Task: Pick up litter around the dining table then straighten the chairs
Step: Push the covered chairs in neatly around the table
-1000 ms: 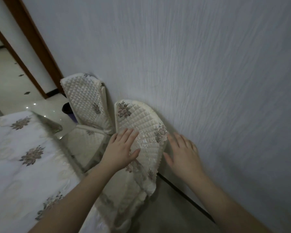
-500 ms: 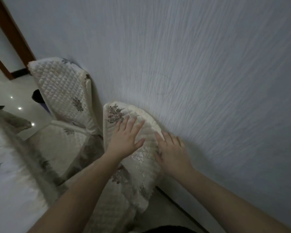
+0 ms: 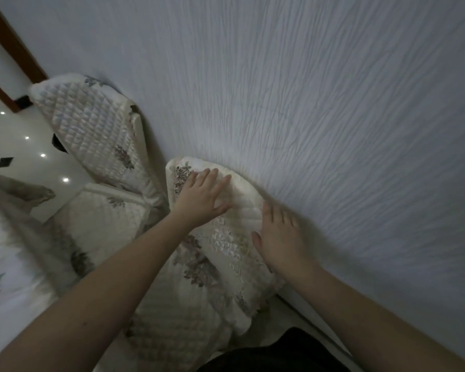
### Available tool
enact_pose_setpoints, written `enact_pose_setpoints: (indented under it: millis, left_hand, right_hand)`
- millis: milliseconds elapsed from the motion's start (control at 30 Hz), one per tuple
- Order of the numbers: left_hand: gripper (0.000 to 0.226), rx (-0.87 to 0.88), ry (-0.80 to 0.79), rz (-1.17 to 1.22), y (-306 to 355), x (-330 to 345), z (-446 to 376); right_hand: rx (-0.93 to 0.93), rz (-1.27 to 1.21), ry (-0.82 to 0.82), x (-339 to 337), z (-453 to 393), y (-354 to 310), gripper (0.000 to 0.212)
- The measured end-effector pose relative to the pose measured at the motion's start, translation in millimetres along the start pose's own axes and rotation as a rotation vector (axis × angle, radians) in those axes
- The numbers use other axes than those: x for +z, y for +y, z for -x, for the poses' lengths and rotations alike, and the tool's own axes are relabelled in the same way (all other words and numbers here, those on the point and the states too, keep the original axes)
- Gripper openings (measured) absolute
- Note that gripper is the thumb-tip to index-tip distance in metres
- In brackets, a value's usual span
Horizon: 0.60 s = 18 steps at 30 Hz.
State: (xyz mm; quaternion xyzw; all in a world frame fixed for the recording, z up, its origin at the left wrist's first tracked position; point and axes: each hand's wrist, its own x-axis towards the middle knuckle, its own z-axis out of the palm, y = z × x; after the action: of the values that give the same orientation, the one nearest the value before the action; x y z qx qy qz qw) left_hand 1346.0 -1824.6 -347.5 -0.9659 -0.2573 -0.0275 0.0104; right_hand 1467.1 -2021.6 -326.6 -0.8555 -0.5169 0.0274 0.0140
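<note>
Two dining chairs with cream quilted floral covers stand against the wall. The near chair [image 3: 226, 253] has its backrest top right below my hands. My left hand [image 3: 203, 198] lies flat on the front of that backrest near its top, fingers straight and spread. My right hand [image 3: 278, 237] rests on the backrest's right edge, next to the wall, fingers straight. The far chair [image 3: 97, 135] stands just to the left, its backrest leaning on the wall, its seat below it. No litter shows.
The textured white wall [image 3: 320, 116] fills the right and top. A table under a white floral cloth [image 3: 6, 264] is at the lower left. Glossy floor tiles [image 3: 19, 146] and a brown door frame [image 3: 14, 47] lie at the far left. A dark object shows behind the far chair.
My view has swung closer and lower over the near chair. My left hand has slid up towards the backrest's top; my right hand has shifted onto its right edge by the wall.
</note>
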Motion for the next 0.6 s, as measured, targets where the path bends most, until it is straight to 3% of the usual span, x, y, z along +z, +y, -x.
enact_pose_setpoints:
  millis: [200, 333, 600]
  left_hand:
    - [0.08, -0.065, -0.016, 0.046, -11.5, -5.0, -26.9]
    - [0.091, 0.017, -0.111, 0.19, -20.2, -7.1, -49.9]
    - [0.087, 0.046, -0.075, 0.227, -25.5, -1.3, -58.1]
  right_hand:
    - [-0.025, -0.122, -0.101, 6.8, -28.9, 2.1, 0.077]
    - [-0.006, -0.195, -0.197, 12.9, -40.9, 12.4, 0.083]
    - [-0.062, -0.213, -0.197, 14.5, -41.4, 11.9, 0.088]
